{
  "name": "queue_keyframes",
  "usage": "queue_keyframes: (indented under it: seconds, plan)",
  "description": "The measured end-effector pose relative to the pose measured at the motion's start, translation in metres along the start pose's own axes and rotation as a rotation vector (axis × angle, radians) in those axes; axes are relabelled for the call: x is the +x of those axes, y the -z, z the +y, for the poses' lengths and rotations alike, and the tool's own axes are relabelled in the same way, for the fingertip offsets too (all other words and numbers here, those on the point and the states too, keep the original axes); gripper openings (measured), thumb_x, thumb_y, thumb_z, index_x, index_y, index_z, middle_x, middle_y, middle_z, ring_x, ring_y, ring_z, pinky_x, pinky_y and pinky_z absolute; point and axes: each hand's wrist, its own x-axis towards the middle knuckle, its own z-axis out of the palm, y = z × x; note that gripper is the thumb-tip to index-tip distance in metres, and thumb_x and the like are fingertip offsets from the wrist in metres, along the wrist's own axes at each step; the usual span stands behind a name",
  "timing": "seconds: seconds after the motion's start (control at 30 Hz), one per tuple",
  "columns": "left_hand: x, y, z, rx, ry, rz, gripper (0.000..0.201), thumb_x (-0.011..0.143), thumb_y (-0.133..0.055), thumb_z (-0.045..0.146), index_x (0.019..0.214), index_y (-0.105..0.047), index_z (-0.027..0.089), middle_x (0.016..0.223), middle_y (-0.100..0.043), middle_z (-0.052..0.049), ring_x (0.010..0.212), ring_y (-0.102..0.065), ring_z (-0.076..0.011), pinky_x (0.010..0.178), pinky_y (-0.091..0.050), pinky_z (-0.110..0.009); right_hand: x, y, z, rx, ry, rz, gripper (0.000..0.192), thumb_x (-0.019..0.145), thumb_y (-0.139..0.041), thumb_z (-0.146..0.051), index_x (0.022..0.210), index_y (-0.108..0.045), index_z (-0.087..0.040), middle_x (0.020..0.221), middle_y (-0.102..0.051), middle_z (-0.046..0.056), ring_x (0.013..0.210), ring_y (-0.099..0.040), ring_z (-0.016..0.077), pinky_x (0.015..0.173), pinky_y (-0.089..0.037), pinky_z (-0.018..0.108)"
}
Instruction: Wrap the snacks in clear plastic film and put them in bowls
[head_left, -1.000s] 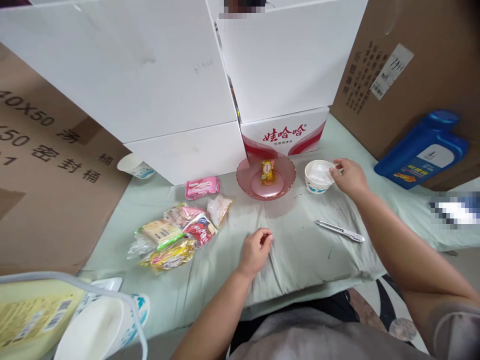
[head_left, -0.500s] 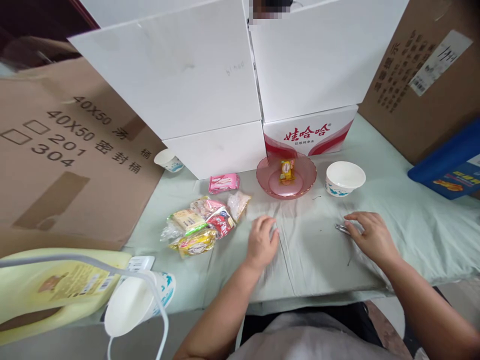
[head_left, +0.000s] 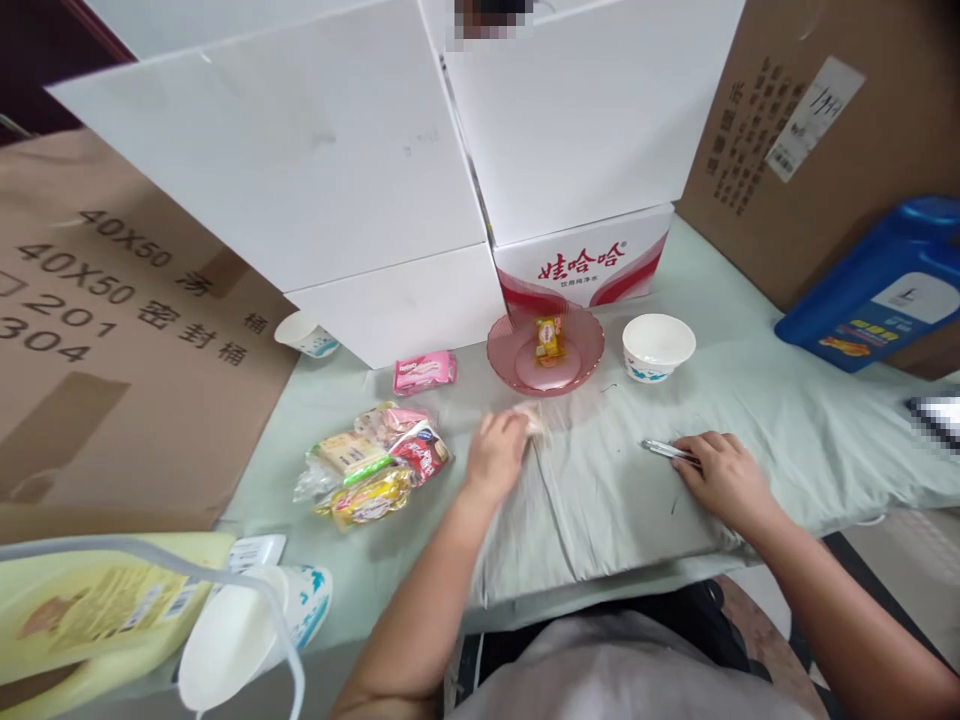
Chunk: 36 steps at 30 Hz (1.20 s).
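Head view shows one pink glass dish (head_left: 581, 352) with one yellow snack (head_left: 549, 338) in it, one white paper bowl (head_left: 658, 346) beside it, and a heap of snack packets (head_left: 375, 460). Left hand (head_left: 496, 452) pinches a clear, blurred packet (head_left: 534, 420). Right hand (head_left: 721, 474) lies curled over a slim, silvery utility knife (head_left: 664, 450) on the pale green cloth (head_left: 615, 500).

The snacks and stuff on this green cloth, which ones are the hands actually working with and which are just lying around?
In hand:
left hand grasping a clear snack packet
right hand on the metal tool

Lying about:
pile of snack packets
pink packet
pink dish holding a yellow snack
white paper bowl
blue jug
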Motion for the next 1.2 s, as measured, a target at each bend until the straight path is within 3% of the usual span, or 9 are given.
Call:
queue_keyframes:
  seconds: [0.13,0.23,0.33,0.5,0.67,0.83,1.0,1.1,1.2]
  plan:
    - [-0.028,-0.018,0.04,-0.249,-0.277,0.041,0.062,0.084,-0.064,0.021,0.14,-0.038,0.025,0.128,-0.059,-0.01,0.119,-0.053,-0.0282,0.1,-0.046,-0.047,0.009,0.004,-0.021,0.117,0.025,0.012,0.021,0.091,-0.047,-0.028,0.098,-0.065,-0.018,0.091,-0.067,0.011,0.087,-0.06,0.0272,0.08,-0.047,0.041]
    - [-0.036,-0.025,0.047,-0.405,-0.232,0.141,0.085,0.081,-0.07,0.03,0.149,-0.018,0.025,0.14,-0.047,-0.016,0.123,-0.052,-0.0295,0.1,-0.048,-0.049,0.016,0.01,-0.053,0.264,0.074,0.019,0.024,0.095,-0.043,-0.028,0.108,-0.061,-0.019,0.099,-0.066,0.01,0.088,-0.063,0.0236,0.078,-0.05,0.036]
    - [-0.036,-0.027,0.04,-0.545,-0.171,0.177,0.092,0.08,-0.073,0.035,0.15,-0.013,0.022,0.139,-0.043,-0.02,0.113,-0.059,-0.0266,0.093,-0.053,-0.044,0.022,0.015,-0.091,0.302,0.215,-0.049,0.025,0.098,-0.044,-0.031,0.113,-0.061,-0.02,0.099,-0.067,0.008,0.084,-0.065,0.0211,0.076,-0.05,0.034]
    - [-0.032,-0.027,0.033,-0.66,-0.081,0.238,0.076,0.082,-0.07,0.031,0.145,-0.027,0.019,0.124,-0.053,-0.016,0.105,-0.061,-0.0229,0.086,-0.055,-0.039,0.029,0.016,-0.116,0.221,0.283,-0.17,0.022,0.094,-0.053,-0.027,0.111,-0.065,-0.022,0.097,-0.066,0.007,0.081,-0.066,0.0196,0.072,-0.049,0.031]
    - [-0.03,-0.031,0.031,-0.61,-0.059,0.308,0.021,0.088,-0.059,0.019,0.109,-0.06,0.022,0.111,-0.059,-0.008,0.103,-0.06,-0.0192,0.085,-0.053,-0.035,0.029,0.015,-0.069,0.14,0.085,-0.137,0.025,0.093,-0.052,-0.031,0.11,-0.068,-0.023,0.096,-0.067,0.006,0.078,-0.066,0.0188,0.069,-0.048,0.03]
    - [-0.027,-0.033,0.027,-0.9,0.253,0.427,0.004,0.086,-0.058,0.024,0.086,-0.056,0.02,0.108,-0.061,-0.008,0.103,-0.06,-0.0192,0.087,-0.05,-0.034,0.027,0.014,-0.034,0.021,-0.056,0.013,0.024,0.089,-0.052,-0.03,0.1,-0.071,-0.019,0.096,-0.067,0.012,0.092,-0.061,0.0298,0.08,-0.049,0.044]
    - [-0.027,-0.034,0.021,-1.321,0.528,0.389,0.013,0.079,-0.059,0.022,0.078,-0.045,0.022,0.113,-0.066,-0.007,0.11,-0.061,-0.0202,0.09,-0.046,-0.032,0.031,0.007,-0.079,0.375,0.182,0.08,0.044,0.089,-0.058,-0.037,0.129,-0.054,-0.02,0.123,-0.058,0.014,0.117,-0.053,0.0287,0.099,-0.046,0.047]
    - [-0.027,-0.035,0.015,-1.339,0.567,0.401,0.017,0.075,-0.062,0.021,0.086,-0.048,0.022,0.096,-0.068,-0.003,0.092,-0.065,-0.0168,0.082,-0.047,-0.028,0.038,-0.003,-0.114,0.471,0.27,-0.028,0.068,0.083,-0.066,-0.036,0.143,-0.037,-0.021,0.136,-0.049,0.015,0.125,-0.049,0.029,0.1,-0.047,0.046]
    - [-0.026,-0.033,0.008,-1.255,0.571,0.442,0.024,0.075,-0.063,0.024,0.097,-0.054,0.021,0.084,-0.063,0.0,0.078,-0.062,-0.0135,0.074,-0.047,-0.024,0.043,-0.012,-0.131,0.446,0.231,-0.127,0.055,0.085,-0.063,-0.03,0.138,-0.046,-0.022,0.123,-0.055,0.013,0.108,-0.059,0.027,0.087,-0.054,0.042]
